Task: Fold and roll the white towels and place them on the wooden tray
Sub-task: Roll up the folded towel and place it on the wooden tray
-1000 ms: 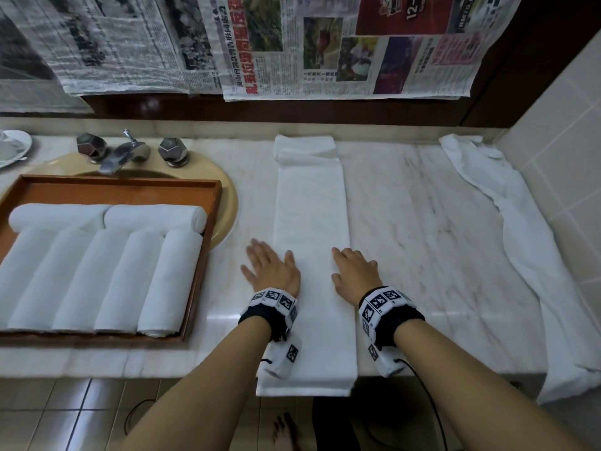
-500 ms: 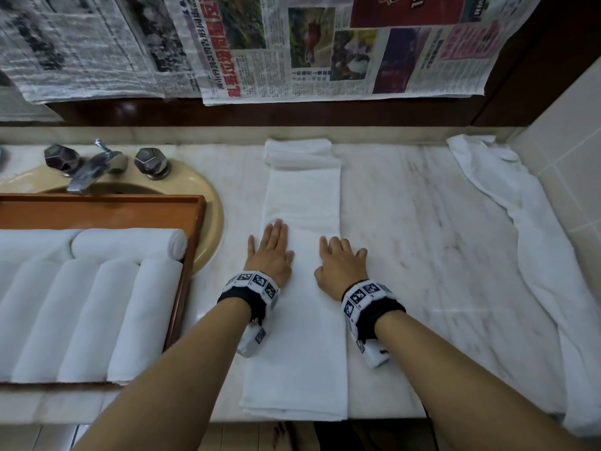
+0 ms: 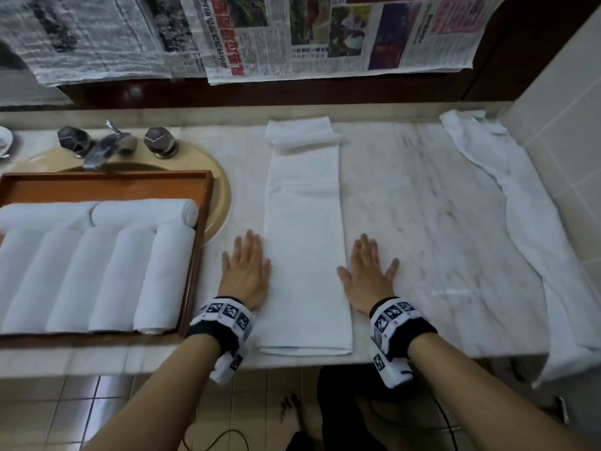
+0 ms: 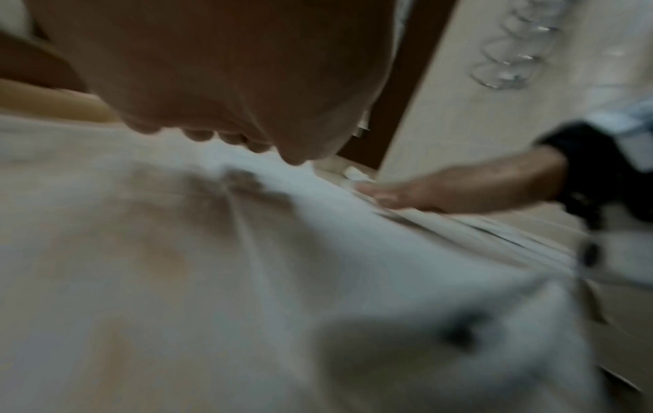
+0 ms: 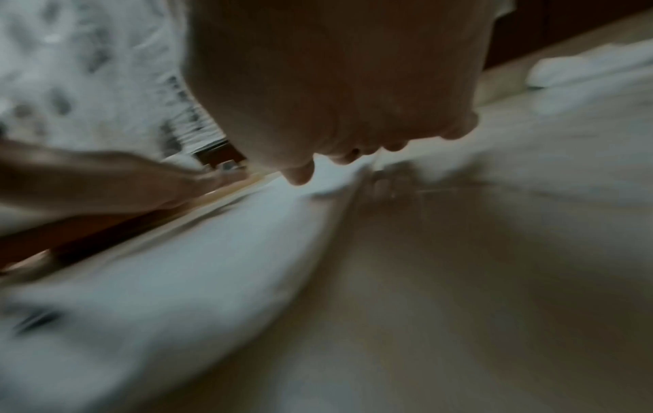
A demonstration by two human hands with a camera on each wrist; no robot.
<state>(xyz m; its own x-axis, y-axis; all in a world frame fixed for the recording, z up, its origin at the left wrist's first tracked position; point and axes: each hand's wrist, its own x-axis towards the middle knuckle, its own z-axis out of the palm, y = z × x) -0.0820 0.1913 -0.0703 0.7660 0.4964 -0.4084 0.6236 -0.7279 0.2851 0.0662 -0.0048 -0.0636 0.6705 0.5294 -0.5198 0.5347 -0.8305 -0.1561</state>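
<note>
The left hand (image 3: 246, 271) and right hand (image 3: 367, 276) lie flat on the marble counter (image 3: 439, 229), fingers straight and slightly spread, holding nothing. Between them runs the folded white towel (image 3: 305, 242), a long strip whose side edges lie just beside the thumbs; its far end, well beyond the fingertips, is turned over. Left of the left fingers sits the wooden tray (image 3: 201, 255) with rolled towels (image 3: 97, 275). Far right of the right fingers lies a loose towel (image 3: 507, 203).

You will find print only on the newspaper sheets (image 3: 325, 37) across the frame's top: red Chinese headline characters, too blurred to read.
</note>
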